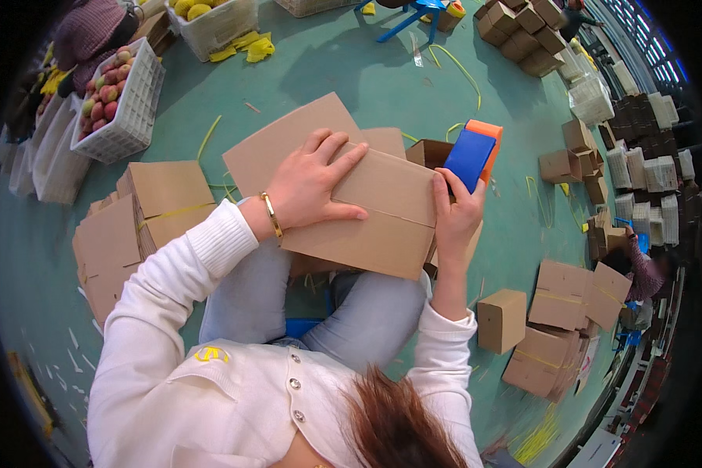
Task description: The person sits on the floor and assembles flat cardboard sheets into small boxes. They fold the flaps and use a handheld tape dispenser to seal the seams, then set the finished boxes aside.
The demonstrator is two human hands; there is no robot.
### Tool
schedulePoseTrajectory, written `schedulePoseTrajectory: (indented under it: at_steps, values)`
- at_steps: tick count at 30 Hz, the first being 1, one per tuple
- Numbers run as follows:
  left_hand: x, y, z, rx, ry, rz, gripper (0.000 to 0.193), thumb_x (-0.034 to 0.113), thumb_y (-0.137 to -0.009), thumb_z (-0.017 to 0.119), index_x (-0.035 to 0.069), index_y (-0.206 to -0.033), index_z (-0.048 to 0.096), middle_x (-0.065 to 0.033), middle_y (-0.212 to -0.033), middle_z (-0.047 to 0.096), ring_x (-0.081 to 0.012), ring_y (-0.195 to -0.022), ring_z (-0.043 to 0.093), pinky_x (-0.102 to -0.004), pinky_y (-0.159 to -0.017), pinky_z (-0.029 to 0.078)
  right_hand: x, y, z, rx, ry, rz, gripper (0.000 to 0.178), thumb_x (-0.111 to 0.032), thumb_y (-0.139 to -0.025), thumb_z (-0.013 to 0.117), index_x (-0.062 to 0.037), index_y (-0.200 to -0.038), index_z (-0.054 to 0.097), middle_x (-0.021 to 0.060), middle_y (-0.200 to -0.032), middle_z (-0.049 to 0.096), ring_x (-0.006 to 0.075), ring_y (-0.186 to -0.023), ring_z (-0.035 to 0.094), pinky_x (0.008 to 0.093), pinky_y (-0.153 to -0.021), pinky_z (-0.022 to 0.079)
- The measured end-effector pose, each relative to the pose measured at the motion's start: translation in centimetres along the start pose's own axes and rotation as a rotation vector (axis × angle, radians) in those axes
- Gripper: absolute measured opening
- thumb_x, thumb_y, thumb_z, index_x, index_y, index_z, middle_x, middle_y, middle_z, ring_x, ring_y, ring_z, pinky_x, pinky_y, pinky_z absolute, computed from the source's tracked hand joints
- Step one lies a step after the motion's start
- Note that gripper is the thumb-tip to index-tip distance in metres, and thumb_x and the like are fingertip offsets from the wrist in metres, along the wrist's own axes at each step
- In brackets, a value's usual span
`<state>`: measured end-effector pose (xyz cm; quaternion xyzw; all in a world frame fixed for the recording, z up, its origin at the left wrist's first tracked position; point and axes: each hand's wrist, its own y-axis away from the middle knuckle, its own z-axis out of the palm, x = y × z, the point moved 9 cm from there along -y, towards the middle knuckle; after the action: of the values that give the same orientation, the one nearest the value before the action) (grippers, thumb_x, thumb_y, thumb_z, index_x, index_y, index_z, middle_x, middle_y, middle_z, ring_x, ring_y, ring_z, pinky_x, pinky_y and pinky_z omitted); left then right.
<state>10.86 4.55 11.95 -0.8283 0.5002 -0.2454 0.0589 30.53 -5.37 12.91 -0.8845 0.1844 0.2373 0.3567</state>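
Observation:
A brown cardboard box lies across my lap, one flap sticking out at its far left and a seam running over its upper face. My left hand rests on that face with its fingers spread, a gold bracelet at the wrist. At the box's right end, my right hand is closed around a blue and orange tape dispenser. The part inside my grip is hidden. More cardboard shows just beyond the box.
Flattened cartons tied with yellow strap stand at my left. A single box and carton bundles sit at my right. White crate of apples stands far left. Yellow straps litter the green floor. A person is at the far right.

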Motion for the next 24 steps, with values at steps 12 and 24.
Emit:
schedulePoseTrajectory:
  at_steps: [12, 24]
  values:
    - [-0.1, 0.0, -0.1, 0.013, 0.015, 0.011, 0.075, 0.057, -0.071, 0.072, 0.024, -0.135, 0.051, -0.0181, -0.132, 0.044, -0.0394, -0.125, 0.039, -0.0459, -0.098, 0.043, 1.6, 3.1, -2.8, -0.135, -1.494, 0.361, 0.018, -0.023, -0.09, 0.066, -0.0089, -0.1, 0.067, 0.004, -0.096, 0.058, 0.0168, -0.083, 0.057, 0.0317, -0.076, 0.049]
    - [0.2, -0.2, 0.2, 0.013, 0.043, 0.063, 0.06, 0.052, -0.071, 0.073, 0.035, -0.127, 0.059, -0.0213, -0.13, 0.044, -0.0405, -0.124, 0.039, -0.0473, -0.099, 0.042, 3.4, 1.8, -2.6, -0.715, -1.396, 0.88, 0.064, -0.007, -0.081, 0.067, -0.0109, -0.136, 0.034, 0.0106, -0.115, 0.057, 0.0181, -0.093, 0.061, 0.0357, -0.08, 0.054]
